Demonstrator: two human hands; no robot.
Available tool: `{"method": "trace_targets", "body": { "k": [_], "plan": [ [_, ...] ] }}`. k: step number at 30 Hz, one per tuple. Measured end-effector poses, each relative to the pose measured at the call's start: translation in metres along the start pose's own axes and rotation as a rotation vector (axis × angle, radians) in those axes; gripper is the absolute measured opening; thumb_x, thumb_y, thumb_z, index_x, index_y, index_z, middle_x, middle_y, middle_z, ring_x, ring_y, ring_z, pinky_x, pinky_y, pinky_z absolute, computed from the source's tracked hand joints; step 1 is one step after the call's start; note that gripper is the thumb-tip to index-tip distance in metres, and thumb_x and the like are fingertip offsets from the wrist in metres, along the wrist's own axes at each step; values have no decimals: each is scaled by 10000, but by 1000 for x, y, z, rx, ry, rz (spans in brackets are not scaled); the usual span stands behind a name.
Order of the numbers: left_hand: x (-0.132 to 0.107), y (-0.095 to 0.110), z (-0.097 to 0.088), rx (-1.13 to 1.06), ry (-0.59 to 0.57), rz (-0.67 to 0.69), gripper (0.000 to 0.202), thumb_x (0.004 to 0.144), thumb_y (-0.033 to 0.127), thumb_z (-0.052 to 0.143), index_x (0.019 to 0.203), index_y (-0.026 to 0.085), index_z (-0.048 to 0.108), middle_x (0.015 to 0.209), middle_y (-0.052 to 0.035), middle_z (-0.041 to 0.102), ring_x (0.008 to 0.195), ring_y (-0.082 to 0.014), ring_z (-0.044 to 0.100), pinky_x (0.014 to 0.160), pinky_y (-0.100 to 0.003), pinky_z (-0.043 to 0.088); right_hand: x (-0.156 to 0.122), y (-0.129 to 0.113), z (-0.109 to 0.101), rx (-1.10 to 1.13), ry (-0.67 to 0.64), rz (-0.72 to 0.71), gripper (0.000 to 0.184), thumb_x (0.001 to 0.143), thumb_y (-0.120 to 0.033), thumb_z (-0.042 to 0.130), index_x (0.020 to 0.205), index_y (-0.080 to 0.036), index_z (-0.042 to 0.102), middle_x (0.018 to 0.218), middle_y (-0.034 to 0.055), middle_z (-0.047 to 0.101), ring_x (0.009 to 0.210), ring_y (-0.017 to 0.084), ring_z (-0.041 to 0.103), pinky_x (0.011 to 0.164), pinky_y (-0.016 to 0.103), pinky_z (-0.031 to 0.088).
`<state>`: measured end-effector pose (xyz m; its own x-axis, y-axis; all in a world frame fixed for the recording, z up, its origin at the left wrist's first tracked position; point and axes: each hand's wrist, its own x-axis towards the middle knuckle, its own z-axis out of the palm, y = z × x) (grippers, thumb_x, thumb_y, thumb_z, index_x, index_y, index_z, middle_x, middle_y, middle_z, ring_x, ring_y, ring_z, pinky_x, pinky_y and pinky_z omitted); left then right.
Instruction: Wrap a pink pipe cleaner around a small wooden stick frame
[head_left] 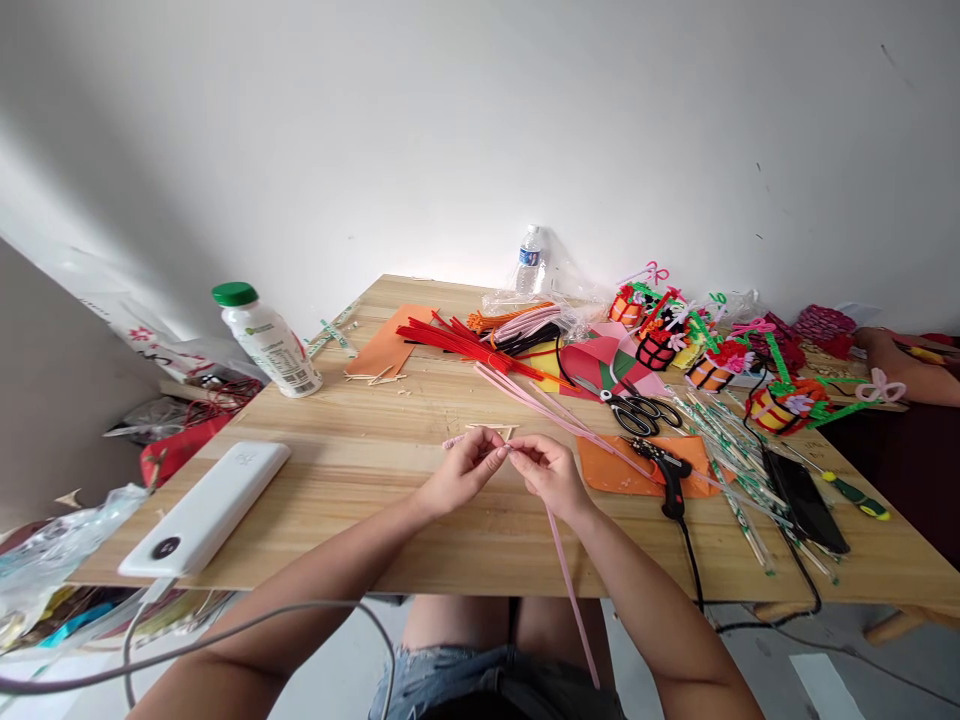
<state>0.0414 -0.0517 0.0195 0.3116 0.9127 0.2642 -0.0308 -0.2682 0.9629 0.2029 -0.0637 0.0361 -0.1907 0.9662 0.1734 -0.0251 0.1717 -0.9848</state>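
Left hand (pixel 466 470) and right hand (pixel 551 474): fingers pinching pink pipe cleaner (pixel 568 580). Long end hangs past bench (pixel 352 450) edge; a snag could tug it loose.

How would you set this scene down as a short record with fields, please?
Surface: wooden table against a wall
Left hand: fingertips pinched, meeting the right's
Right hand: pinched too, a pink pipe cleaner trailing below it past the table's front edge
Tools: scissors; glue gun, partly over an orange sheet; screwdriver
Materials: bundle of red pipe cleaners
Made pieces: several small decorated baskets, right rear
Bottles: green-capped one, left; clear one, rear
Electronics: white power bank, cable plugged in; dark-screened phone
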Motion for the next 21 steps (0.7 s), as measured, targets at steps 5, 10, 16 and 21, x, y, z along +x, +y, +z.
{"method": "trace_targets", "body": {
  "k": [5, 10, 16, 21],
  "plan": [
    [1, 4, -1, -274, -64, -182, 382, 770, 498, 656, 740, 168, 465, 566, 70, 390, 500, -59, 314, 479, -197, 248, -1, 3, 1, -42, -6, -7, 229, 758, -390, 690, 794, -165, 682, 538, -32, 519, 428, 64, 388, 375, 200, 288],
    [2, 3, -5, -570, -195, -401, 370, 746, 394, 684, 688, 190, 382, 479, 110, 244, 411, -33, 169, 423, -172, 111, -1, 4, -1, -88, -33, -28, 197, 752, -362, 695, 769, -166, 686, 565, -19, 570, 466, 82, 454, 418, 207, 356],
    [3, 6, -13, -730, -499, -635, 315, 737, 339, 660, 684, 194, 385, 466, 103, 225, 390, -35, 121, 392, -170, 86, -4, -1, -2, -150, -123, -142, 149, 749, -319, 711, 731, -173, 686, 731, 33, 685, 664, 139, 608, 614, 247, 487],
    [5, 3, -12, -677, -347, -570, 317, 748, 337, 661, 686, 193, 386, 480, 106, 195, 397, -36, 129, 400, -162, 82, 0, 3, -4, -346, -75, -203, 171, 806, -330, 647, 811, -163, 683, 749, 50, 683, 601, 125, 583, 546, 232, 466]
  ]
}}
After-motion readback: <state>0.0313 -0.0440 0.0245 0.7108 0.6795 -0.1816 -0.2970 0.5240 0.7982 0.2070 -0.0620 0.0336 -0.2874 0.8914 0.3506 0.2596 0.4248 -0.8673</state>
